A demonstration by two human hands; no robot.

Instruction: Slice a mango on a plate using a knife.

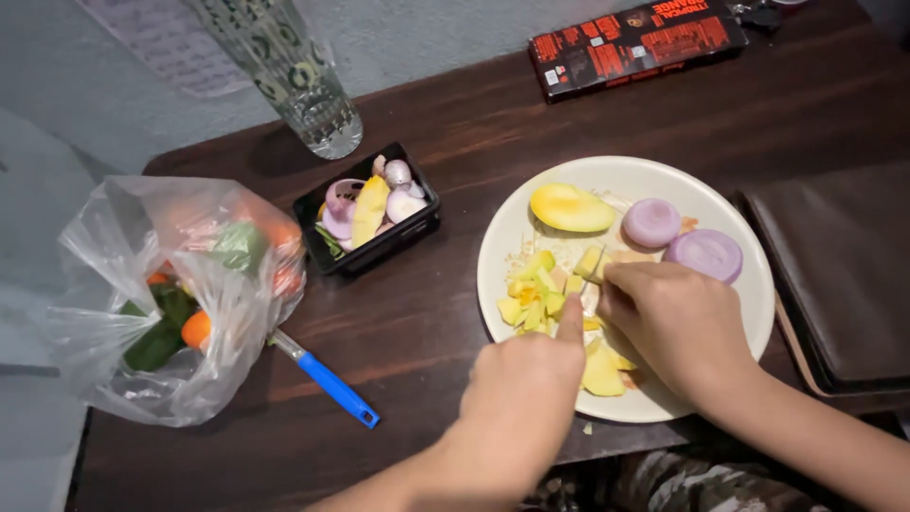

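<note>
Dark wooden table [427,322], round white plate [749,313] on it. Left hand [531,379] loosely curled, one finger out, pinning small yellow mango cubes [533,296] on the plate. Right hand [668,318] closed on a thin blade — barely seen — cutting. Peeled purple onion halves [706,251] pushed to the far rim, out of the way.

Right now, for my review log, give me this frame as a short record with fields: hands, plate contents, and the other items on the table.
left hand: left hand, forefinger stretched onto the yellow fruit cubes
right hand: right hand, closed around a small knife, blade barely visible, at the cubes
plate: white plate with a yellow fruit half and two peeled onion halves
scraps: black tray of peels
left of table: clear plastic bag of vegetables, blue-handled tool
back: glass tumbler, dark box
surface: dark wooden table
</note>
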